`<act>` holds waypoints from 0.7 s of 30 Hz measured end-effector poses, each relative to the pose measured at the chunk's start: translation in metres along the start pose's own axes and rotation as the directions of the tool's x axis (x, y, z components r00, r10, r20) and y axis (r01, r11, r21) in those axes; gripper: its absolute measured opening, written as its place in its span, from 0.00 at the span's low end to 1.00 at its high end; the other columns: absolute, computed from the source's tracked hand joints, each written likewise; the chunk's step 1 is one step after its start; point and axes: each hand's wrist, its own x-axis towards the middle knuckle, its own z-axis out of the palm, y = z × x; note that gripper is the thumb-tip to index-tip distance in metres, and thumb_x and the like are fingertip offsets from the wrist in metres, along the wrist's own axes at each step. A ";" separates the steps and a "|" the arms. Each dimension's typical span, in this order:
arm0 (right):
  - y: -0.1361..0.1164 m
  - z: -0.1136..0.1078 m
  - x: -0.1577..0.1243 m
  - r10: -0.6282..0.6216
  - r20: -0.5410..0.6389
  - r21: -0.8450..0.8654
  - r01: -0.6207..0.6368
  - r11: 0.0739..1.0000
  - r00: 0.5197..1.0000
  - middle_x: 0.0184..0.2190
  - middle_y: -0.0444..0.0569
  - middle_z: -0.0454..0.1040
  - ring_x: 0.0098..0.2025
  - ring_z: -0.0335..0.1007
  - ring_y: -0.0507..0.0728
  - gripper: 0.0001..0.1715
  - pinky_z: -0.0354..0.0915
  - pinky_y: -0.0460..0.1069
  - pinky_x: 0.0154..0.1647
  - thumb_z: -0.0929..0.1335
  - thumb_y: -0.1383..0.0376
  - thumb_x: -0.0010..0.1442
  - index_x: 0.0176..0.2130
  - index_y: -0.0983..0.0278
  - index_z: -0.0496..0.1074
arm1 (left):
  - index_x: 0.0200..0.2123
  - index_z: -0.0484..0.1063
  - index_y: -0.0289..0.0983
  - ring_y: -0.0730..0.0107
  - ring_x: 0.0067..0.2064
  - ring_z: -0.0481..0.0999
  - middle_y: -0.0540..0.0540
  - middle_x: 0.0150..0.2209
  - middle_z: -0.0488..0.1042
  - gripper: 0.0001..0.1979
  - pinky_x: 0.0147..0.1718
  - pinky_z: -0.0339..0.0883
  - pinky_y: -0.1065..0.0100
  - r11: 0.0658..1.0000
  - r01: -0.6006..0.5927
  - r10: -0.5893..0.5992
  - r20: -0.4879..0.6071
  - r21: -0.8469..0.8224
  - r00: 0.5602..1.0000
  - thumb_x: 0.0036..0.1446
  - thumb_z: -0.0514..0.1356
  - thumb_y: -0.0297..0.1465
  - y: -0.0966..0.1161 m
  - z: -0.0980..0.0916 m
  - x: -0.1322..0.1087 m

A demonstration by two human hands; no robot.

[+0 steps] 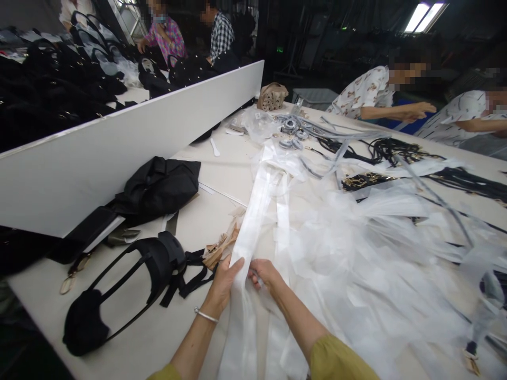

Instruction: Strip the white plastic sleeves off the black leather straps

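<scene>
A long, glossy white strip [253, 227] runs away from me across the table, folding over at its far end. My left hand [226, 277] grips its left edge, thumb on top. Close by on the other side, my right hand [263, 272] has its fingers curled shut against the strip's right edge; what they pinch is hidden. Beside it lies a second, narrower white strip [282, 216]. To the right spreads a loose heap of translucent white plastic sheets [348, 274]. Crumpled tan paper [222, 245] rests just beyond my left hand.
A black head strap frame [162, 264] and a black bag [158, 190] lie left, by a white partition [158, 124]. Black cords with gold clasps [380, 150] and grey coiled straps [291, 125] lie farther back. Several people are around the tables.
</scene>
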 end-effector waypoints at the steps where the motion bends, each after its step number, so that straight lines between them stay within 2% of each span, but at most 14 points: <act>1: 0.001 0.001 0.000 -0.014 -0.020 -0.023 0.014 1.000 1.000 0.10 0.41 0.65 0.11 0.51 0.49 0.14 0.49 0.45 0.14 0.67 0.65 0.52 0.17 0.62 0.65 | 0.54 0.68 0.33 0.58 0.33 0.79 0.42 0.33 0.79 0.33 0.31 0.73 0.65 1.000 -0.001 0.001 0.017 -0.025 1.000 0.49 0.69 0.42 0.002 0.001 -0.001; 4: 0.004 0.006 0.004 -0.065 -0.064 -0.063 0.061 0.996 0.996 0.07 0.40 0.62 0.12 0.54 0.50 0.15 0.52 0.46 0.17 0.69 0.68 0.49 0.15 0.62 0.65 | 0.59 0.63 0.36 0.57 0.37 0.79 0.41 0.39 0.79 0.36 0.35 0.73 0.64 0.994 -0.008 0.015 0.070 -0.106 0.997 0.50 0.69 0.41 0.007 0.004 -0.005; 6: 0.004 0.010 0.006 -0.086 -0.040 -0.045 0.084 0.995 0.995 0.08 0.41 0.63 0.15 0.60 0.52 0.12 0.57 0.47 0.21 0.70 0.68 0.48 0.17 0.63 0.68 | 0.59 0.63 0.36 0.57 0.39 0.79 0.39 0.42 0.78 0.37 0.39 0.73 0.63 0.997 -0.013 0.020 0.089 -0.073 0.996 0.49 0.69 0.41 0.007 0.004 -0.005; 8: 0.002 0.013 0.006 -0.105 0.023 0.008 0.105 0.994 0.994 0.13 0.43 0.69 0.21 0.67 0.55 0.05 0.62 0.48 0.25 0.70 0.67 0.49 0.23 0.64 0.73 | 0.59 0.63 0.34 0.54 0.44 0.78 0.36 0.46 0.77 0.37 0.43 0.72 0.61 0.999 -0.037 0.034 0.127 0.025 0.991 0.49 0.69 0.42 0.006 0.004 -0.004; 10: -0.002 0.014 0.003 -0.117 0.102 0.062 0.111 0.992 0.988 0.19 0.46 0.74 0.25 0.70 0.56 0.07 0.66 0.49 0.28 0.70 0.63 0.50 0.30 0.65 0.75 | 0.58 0.63 0.35 0.51 0.49 0.76 0.35 0.50 0.75 0.35 0.48 0.69 0.58 0.964 -0.130 0.096 0.156 0.230 0.983 0.50 0.67 0.43 0.005 0.002 -0.003; 11: -0.004 0.014 0.000 -0.122 0.139 0.078 0.112 0.991 0.983 0.21 0.47 0.75 0.26 0.70 0.57 0.11 0.67 0.50 0.29 0.70 0.61 0.50 0.33 0.66 0.75 | 0.57 0.64 0.35 0.50 0.51 0.75 0.35 0.51 0.75 0.32 0.50 0.68 0.57 0.898 -0.194 0.140 0.160 0.394 0.977 0.53 0.64 0.44 0.006 0.002 -0.002; 13: -0.008 0.013 -0.006 -0.135 0.206 0.088 0.119 0.989 0.969 0.23 0.49 0.76 0.26 0.71 0.58 0.18 0.68 0.51 0.29 0.71 0.57 0.50 0.36 0.67 0.75 | 0.52 0.69 0.37 0.48 0.49 0.76 0.36 0.47 0.77 0.23 0.50 0.66 0.53 0.646 -0.250 0.220 0.137 0.722 0.966 0.59 0.57 0.44 0.011 0.001 -0.003; 15: -0.011 0.011 -0.012 -0.160 0.271 0.115 0.134 0.984 0.949 0.26 0.50 0.77 0.29 0.73 0.59 0.22 0.69 0.52 0.31 0.71 0.54 0.50 0.39 0.67 0.75 | 0.45 0.74 0.38 0.45 0.43 0.78 0.35 0.38 0.79 0.20 0.47 0.65 0.48 0.386 -0.209 0.276 0.104 0.899 0.956 0.63 0.49 0.43 0.019 -0.001 -0.005; 16: -0.012 0.009 -0.015 -0.175 0.303 0.134 0.140 0.981 0.937 0.27 0.50 0.78 0.31 0.74 0.61 0.23 0.70 0.53 0.32 0.72 0.53 0.50 0.41 0.66 0.75 | 0.42 0.75 0.37 0.44 0.40 0.78 0.35 0.34 0.79 0.21 0.44 0.66 0.47 0.301 -0.194 0.289 0.105 0.934 0.952 0.65 0.46 0.41 0.024 -0.001 -0.007; 19: -0.012 0.003 -0.018 -0.178 0.382 0.149 0.130 0.980 0.907 0.29 0.52 0.79 0.33 0.76 0.64 0.23 0.71 0.56 0.34 0.72 0.53 0.49 0.42 0.64 0.76 | 0.39 0.75 0.37 0.45 0.38 0.78 0.33 0.31 0.78 0.20 0.40 0.67 0.51 0.164 -0.235 0.291 0.181 0.958 0.939 0.64 0.44 0.36 0.032 -0.006 -0.012; 20: -0.010 0.000 -0.017 -0.179 0.399 0.125 0.140 0.982 0.899 0.27 0.52 0.78 0.32 0.76 0.64 0.22 0.71 0.57 0.33 0.72 0.53 0.49 0.41 0.63 0.77 | 0.39 0.75 0.37 0.46 0.39 0.78 0.32 0.33 0.78 0.18 0.40 0.67 0.53 0.140 -0.264 0.286 0.217 0.954 0.934 0.63 0.46 0.34 0.033 -0.009 -0.012; 21: -0.009 -0.003 -0.014 -0.185 0.412 0.088 0.163 0.983 0.892 0.25 0.51 0.77 0.29 0.75 0.64 0.20 0.71 0.57 0.31 0.72 0.52 0.49 0.39 0.62 0.78 | 0.40 0.75 0.37 0.46 0.41 0.77 0.32 0.34 0.78 0.15 0.41 0.67 0.53 0.157 -0.293 0.281 0.242 0.943 0.929 0.61 0.49 0.32 0.034 -0.011 -0.011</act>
